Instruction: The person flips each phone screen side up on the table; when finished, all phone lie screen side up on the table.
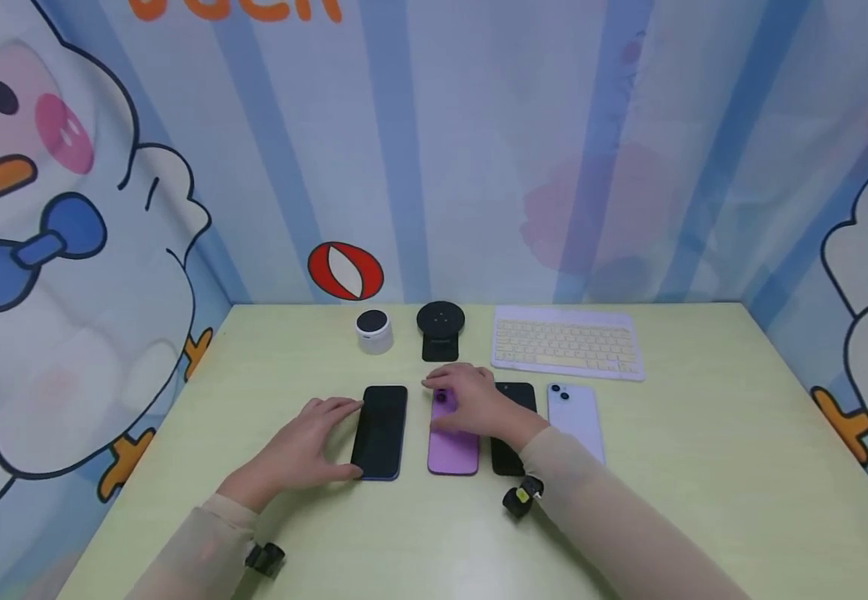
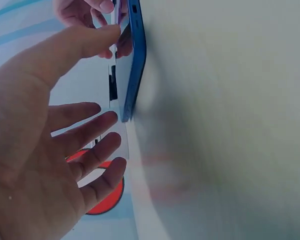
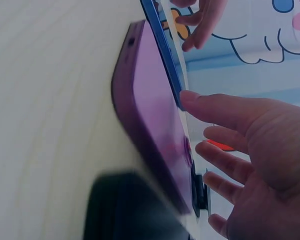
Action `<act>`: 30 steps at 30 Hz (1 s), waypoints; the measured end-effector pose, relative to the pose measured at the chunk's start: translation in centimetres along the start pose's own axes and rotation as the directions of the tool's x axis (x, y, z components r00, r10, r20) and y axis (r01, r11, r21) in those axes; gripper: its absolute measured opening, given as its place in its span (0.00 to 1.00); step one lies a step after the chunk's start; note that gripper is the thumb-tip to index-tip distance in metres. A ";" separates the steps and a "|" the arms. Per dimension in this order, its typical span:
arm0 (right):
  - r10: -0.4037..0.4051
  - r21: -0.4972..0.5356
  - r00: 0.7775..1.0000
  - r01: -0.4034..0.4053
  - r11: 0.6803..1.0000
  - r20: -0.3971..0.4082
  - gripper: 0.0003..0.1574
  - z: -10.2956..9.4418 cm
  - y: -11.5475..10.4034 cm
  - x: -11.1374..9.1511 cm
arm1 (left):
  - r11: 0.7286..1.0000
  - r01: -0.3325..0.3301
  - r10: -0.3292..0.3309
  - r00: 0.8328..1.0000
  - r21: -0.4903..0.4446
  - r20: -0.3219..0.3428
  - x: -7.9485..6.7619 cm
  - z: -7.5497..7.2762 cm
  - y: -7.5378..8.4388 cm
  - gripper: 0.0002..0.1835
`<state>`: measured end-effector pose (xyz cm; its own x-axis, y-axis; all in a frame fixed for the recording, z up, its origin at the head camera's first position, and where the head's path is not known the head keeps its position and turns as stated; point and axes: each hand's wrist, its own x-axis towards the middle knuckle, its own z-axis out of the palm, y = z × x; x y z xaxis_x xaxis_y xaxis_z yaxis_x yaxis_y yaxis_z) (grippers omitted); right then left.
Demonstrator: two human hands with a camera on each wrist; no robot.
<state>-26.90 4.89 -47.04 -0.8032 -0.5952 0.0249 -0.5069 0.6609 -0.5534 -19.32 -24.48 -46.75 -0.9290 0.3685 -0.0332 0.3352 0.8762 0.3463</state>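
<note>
A phone (image 1: pixel 380 433) with a dark screen and blue edge lies face up on the table. Beside its left edge is my left hand (image 1: pixel 302 446), thumb and fingers spread, the tips right at that edge. A purple phone (image 1: pixel 453 454) lies back up to its right. My right hand (image 1: pixel 471 400) hovers over it with loosely extended fingers; in the right wrist view the palm (image 3: pixel 285 165) faces the phone and holds nothing. Partly covered by my right wrist is a black phone (image 1: pixel 506 458). Further right lies a pale lavender phone (image 1: pixel 575 412), camera side up.
Behind the phones stand a small white cylinder with a dark top (image 1: pixel 374 332) and a round black stand (image 1: pixel 441 321). A lavender keyboard (image 1: pixel 565 342) lies at the back right. A printed curtain (image 1: pixel 471 150) hangs behind the pale yellow table (image 1: pixel 704 458).
</note>
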 end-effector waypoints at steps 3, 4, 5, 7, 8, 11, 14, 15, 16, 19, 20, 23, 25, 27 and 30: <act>0.025 -0.021 1.000 -0.025 0.999 0.008 0.40 -0.7 0.8 -0.9 | 1.000 0.015 -0.015 1.000 -0.002 -0.015 0.3 0.1 1.0 0.49; 0.033 -0.023 0.999 -0.033 0.999 0.009 0.39 -0.9 1.0 -1.1 | 1.000 0.021 -0.021 1.000 -0.003 -0.015 0.4 0.1 1.4 0.49; 0.038 -0.028 0.999 -0.038 0.999 0.009 0.40 -1.1 1.3 -1.4 | 1.000 0.025 -0.025 1.000 -0.004 -0.013 0.6 0.1 1.9 0.48; 0.042 -0.035 0.999 -0.041 0.999 0.006 0.39 -1.3 1.8 -1.9 | 0.999 0.034 -0.034 0.999 -0.011 0.001 1.0 0.4 2.7 0.47; 0.043 -0.037 0.999 -0.043 0.998 0.004 0.39 -1.4 2.0 -2.2 | 0.999 0.034 -0.034 0.999 -0.017 0.011 1.2 0.5 3.0 0.47; 0.054 -0.029 0.999 -0.054 0.998 -0.001 0.39 -1.7 2.5 -3.1 | 1.000 0.011 -0.010 0.999 -0.027 0.036 1.9 1.1 3.7 0.47; 0.077 -0.024 0.997 -0.077 0.997 -0.001 0.38 -1.8 3.0 -3.7 | 0.999 -0.020 0.022 0.998 -0.034 0.056 2.6 1.7 4.2 0.47; 0.083 -0.028 0.997 -0.083 0.996 -0.001 0.38 -1.8 3.3 -3.8 | 0.999 -0.032 0.034 0.998 -0.034 0.062 2.8 1.9 4.4 0.47; 0.088 -0.036 0.996 -0.088 0.995 -0.001 0.38 -1.9 3.5 -3.9 | 0.999 -0.042 0.044 0.997 -0.035 0.066 3.0 2.0 4.7 0.47; 0.090 -0.063 0.996 -0.090 0.994 0.002 0.37 -2.1 4.0 -4.1 | 0.997 -0.067 0.069 0.994 -0.036 0.081 3.6 2.1 5.5 0.46; 0.091 -0.069 0.996 -0.091 0.993 0.003 0.36 -2.2 4.1 -4.2 | 0.996 -0.076 0.079 0.993 -0.037 0.083 3.8 2.1 5.8 0.46; 0.098 -0.081 0.995 -0.097 0.992 0.006 0.36 -2.4 4.2 -4.3 | 0.994 -0.101 0.104 0.991 -0.028 0.090 4.2 2.2 6.4 0.46; 0.100 -0.091 0.995 -0.099 0.991 0.004 0.37 -2.4 4.3 -4.2 | 0.993 -0.117 0.119 0.989 -0.024 0.087 4.5 2.3 6.7 0.46; 0.107 -0.090 0.994 -0.106 0.990 0.006 0.38 -2.3 4.3 -4.2 | 0.992 -0.126 0.128 0.988 -0.023 0.090 4.6 2.4 6.9 0.46; 0.108 -0.087 0.994 -0.107 0.990 0.007 0.39 -2.0 4.3 -4.2 | 0.991 -0.133 0.134 0.986 -0.021 0.098 4.7 2.7 7.2 0.45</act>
<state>-26.36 11.13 -47.85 -0.8511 -0.5234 -0.0411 -0.4430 0.7580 -0.4788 -20.83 -15.63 -47.00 -0.8557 0.5116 -0.0778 0.4523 0.8125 0.3677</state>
